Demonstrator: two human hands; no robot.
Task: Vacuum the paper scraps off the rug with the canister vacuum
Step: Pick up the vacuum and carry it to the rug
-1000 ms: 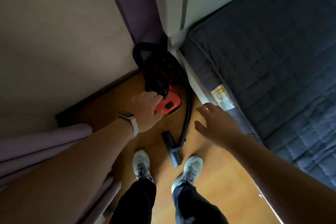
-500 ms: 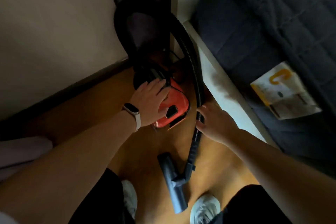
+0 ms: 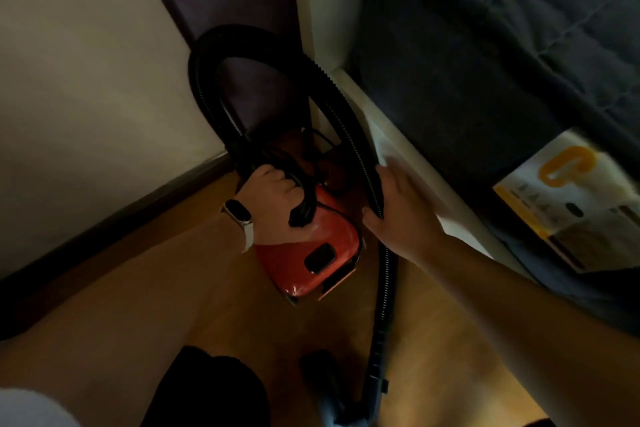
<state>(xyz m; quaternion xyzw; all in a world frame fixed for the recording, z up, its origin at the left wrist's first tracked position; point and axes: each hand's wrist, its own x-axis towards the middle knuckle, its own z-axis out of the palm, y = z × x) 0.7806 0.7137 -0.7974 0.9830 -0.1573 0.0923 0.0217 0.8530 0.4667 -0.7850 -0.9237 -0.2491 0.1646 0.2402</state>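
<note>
A small red canister vacuum (image 3: 304,260) sits on the wooden floor in a corner by the wall. My left hand (image 3: 273,204), with a watch on the wrist, is closed around the black handle on top of the canister. Its black ribbed hose (image 3: 332,94) loops up and over, then runs down the right side. My right hand (image 3: 401,208) wraps that hose at mid-height. The hose ends in a dark floor nozzle (image 3: 332,392) near my feet. No rug or paper scraps are in view.
A pale wall (image 3: 86,80) with a dark baseboard closes the left side. A white bed frame (image 3: 408,149) and dark quilted mattress (image 3: 502,45) fill the right. A yellow-and-white printed leaflet (image 3: 575,204) lies at the mattress edge. My dark-trousered legs stand at the bottom.
My left hand went from resting on the canister to gripping its handle. My right hand reached in and took hold of the hose. The view has moved closer to the vacuum.
</note>
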